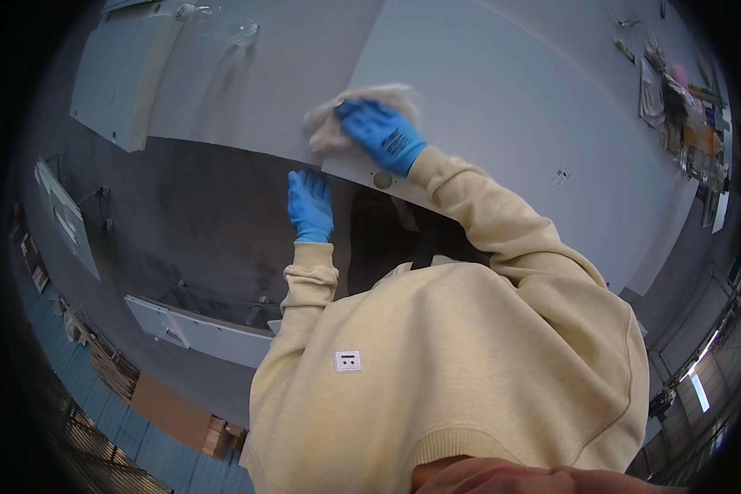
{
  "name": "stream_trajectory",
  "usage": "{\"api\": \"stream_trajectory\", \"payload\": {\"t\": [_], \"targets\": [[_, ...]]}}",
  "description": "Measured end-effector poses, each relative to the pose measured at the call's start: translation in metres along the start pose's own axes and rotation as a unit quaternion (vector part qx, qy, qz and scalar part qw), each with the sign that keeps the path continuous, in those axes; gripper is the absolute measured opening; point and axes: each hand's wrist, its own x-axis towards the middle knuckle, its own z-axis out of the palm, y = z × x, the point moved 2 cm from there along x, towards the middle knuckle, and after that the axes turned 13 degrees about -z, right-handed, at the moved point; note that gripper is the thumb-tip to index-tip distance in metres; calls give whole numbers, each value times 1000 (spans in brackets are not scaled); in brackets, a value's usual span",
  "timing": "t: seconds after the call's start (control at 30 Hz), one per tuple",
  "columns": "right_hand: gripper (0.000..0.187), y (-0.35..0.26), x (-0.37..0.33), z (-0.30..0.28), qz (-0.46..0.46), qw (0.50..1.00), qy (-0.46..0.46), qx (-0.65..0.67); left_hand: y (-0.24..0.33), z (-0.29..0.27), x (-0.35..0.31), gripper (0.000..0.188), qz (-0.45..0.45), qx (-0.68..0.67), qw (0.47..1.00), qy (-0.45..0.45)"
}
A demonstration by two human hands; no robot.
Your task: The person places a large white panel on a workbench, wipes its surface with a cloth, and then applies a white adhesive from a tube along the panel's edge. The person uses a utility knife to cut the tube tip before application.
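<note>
My right hand (380, 138), in a blue glove, presses a crumpled whitish cloth (328, 132) onto a large white panel (486, 107). Its fingers bend over the cloth and are slightly blurred. My left hand (310, 210), also gloved in blue, holds nothing; its fingers stretch out with the tips close to the panel's near edge. Whether they touch that edge I cannot tell. Near the panel's corner, just below my right hand, is a grey round spot or hole (383, 179). A small printed label (560, 178) sits farther right on the panel.
Thick white panels (123, 74) lie at the upper left, near some clear plastic film (243, 34). Tools and assorted packets (692, 115) crowd the right side. More white panels rest on stands (66, 210) at left and lower left (198, 333). Cardboard (169, 412) lies behind.
</note>
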Motion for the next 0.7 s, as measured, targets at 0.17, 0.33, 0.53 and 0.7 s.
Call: {"api": "stream_trajectory", "payload": {"t": [0.17, 0.33, 0.53, 0.7], "targets": [[34, 185, -96, -100, 183, 924, 241, -233, -29, 4, -4, 51, -32, 93, 995, 28], [46, 181, -102, -74, 267, 885, 277, -264, -39, 7, 10, 28, -14, 128, 992, -11], [58, 127, 45, -34, 190, 959, 150, -148, -16, 20, 5, 28, -77, 170, 982, 9], [47, 210, 13, -55, 212, 930, 163, -253, -17, 27, 2, 32, -68, 184, 980, 19]]}}
